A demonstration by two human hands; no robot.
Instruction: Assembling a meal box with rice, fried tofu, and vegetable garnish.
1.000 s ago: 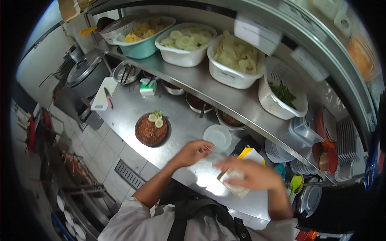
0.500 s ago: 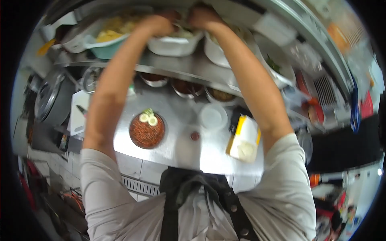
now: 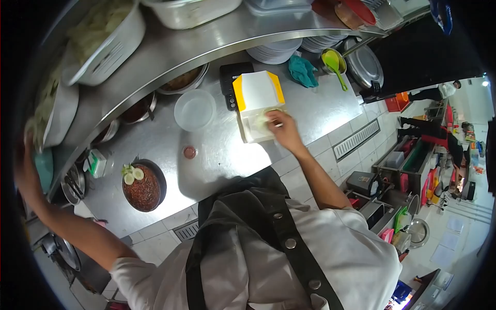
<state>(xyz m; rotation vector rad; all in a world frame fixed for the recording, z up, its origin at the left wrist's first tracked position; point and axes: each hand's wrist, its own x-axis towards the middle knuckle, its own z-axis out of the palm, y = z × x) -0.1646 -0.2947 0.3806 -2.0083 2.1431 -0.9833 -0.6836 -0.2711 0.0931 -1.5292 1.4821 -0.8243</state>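
Observation:
My right hand [image 3: 282, 129] rests in the open white and yellow takeaway box [image 3: 257, 103] on the steel counter, fingers closed on pale green shredded vegetable inside it. My left hand [image 3: 25, 173] reaches far to the left edge of the view, by a teal tub [image 3: 44, 169] on the shelf; its fingers are cut off by the rim. A dark plate of red food with cucumber slices [image 3: 142, 184] sits on the counter between my arms.
A steel shelf [image 3: 196, 49] overhead carries white tubs of food. On the counter stand a clear round lid [image 3: 194, 109], a dark scale [image 3: 233, 82], a teal cloth [image 3: 303, 71], a green ladle [image 3: 333, 64] and stacked plates [image 3: 274, 51]. Other people stand far right.
Both arms came down from the upper shelf. My right hand dropped into the takeaway box and my left swung out to the far left. The view turned to the right.

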